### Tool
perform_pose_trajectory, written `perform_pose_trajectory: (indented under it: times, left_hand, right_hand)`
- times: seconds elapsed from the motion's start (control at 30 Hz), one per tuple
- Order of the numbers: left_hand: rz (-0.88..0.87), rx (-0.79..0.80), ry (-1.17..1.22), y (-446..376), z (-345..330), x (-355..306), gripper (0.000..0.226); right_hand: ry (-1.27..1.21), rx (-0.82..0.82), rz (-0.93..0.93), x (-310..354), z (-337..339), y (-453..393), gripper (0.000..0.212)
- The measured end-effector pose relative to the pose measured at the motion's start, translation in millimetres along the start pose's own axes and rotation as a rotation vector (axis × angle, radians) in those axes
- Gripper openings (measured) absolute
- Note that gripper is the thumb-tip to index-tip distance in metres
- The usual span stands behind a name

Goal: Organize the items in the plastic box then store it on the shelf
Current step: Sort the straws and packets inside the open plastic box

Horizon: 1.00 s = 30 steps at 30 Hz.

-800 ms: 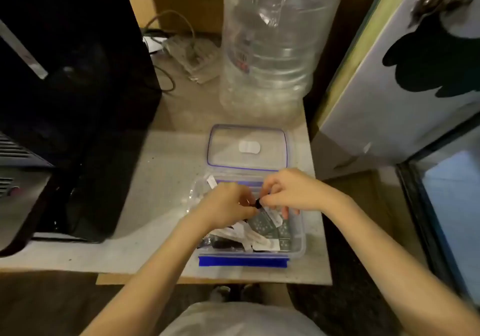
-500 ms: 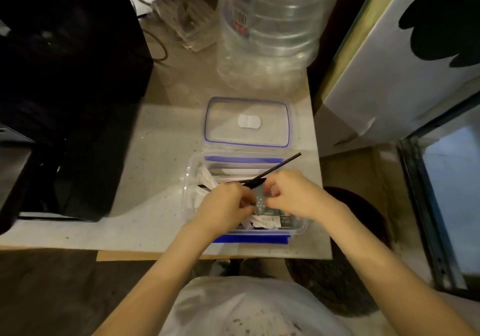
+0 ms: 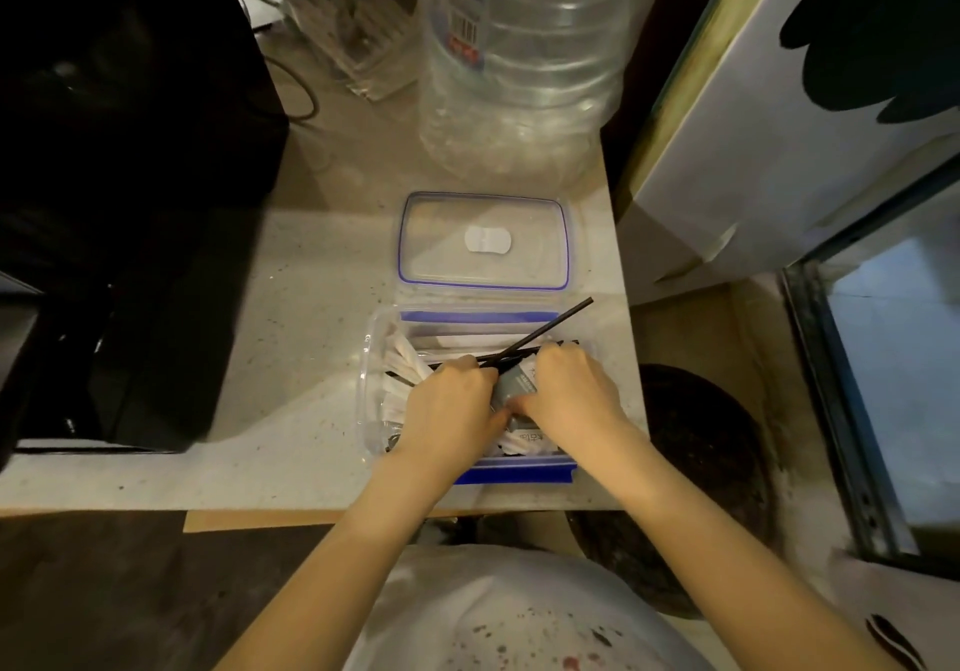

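Note:
A clear plastic box (image 3: 370, 358) with blue clips stands open near the counter's front edge. Its lid (image 3: 483, 242) lies flat just behind it, a white patch at its centre. Inside the box are white paper-wrapped sticks (image 3: 402, 366), grey packets (image 3: 517, 384) and thin black straws (image 3: 550, 330), one poking out over the back right rim. My left hand (image 3: 454, 408) and my right hand (image 3: 571, 392) are both inside the box, side by side, fingers closed on the grey packets and straws between them. The shelf is not in view.
A large clear water bottle (image 3: 519, 57) stands behind the lid. A black appliance (image 3: 119, 192) fills the counter's left side. A white board (image 3: 779, 151) leans at the right, with a glass tank (image 3: 893, 384) below it. Cables (image 3: 296, 93) lie at the back.
Both hands have stayed in the box, handling its contents. A black straw has come up and now sticks out past the back right rim. The camera has tilted down.

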<state>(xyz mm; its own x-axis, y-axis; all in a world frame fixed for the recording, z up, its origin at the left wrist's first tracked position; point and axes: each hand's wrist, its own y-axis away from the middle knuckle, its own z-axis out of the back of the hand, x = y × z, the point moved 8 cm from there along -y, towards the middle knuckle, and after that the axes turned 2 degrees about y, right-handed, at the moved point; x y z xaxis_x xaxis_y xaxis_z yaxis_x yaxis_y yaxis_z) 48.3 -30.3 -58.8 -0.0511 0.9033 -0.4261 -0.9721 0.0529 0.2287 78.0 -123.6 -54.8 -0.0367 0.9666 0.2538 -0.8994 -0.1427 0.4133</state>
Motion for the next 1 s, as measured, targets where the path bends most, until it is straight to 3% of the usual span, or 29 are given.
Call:
perform_pose_trajectory:
  times: [0.37,0.5,0.7,1.0]
  left_hand:
    - [-0.026,0.018,0.053,5.0,2.2,3.7,0.035]
    - [-0.018,0.025,0.029,1.4,1.2,2.6,0.035]
    - [-0.024,0.071,0.008,-5.2,-7.7,-2.8,0.023]
    - [-0.039,-0.012,0.229,-9.5,2.5,-3.1,0.008]
  right_hand:
    - [-0.161,0.060,0.130,-12.8,40.7,7.6,0.004]
    - [-0.178,0.135,0.190,-15.0,56.6,5.3,0.018]
    - [-0.100,0.284,0.228,-10.8,40.5,3.8,0.016]
    - [-0.161,0.229,0.233,-17.1,48.5,5.5,0.013]
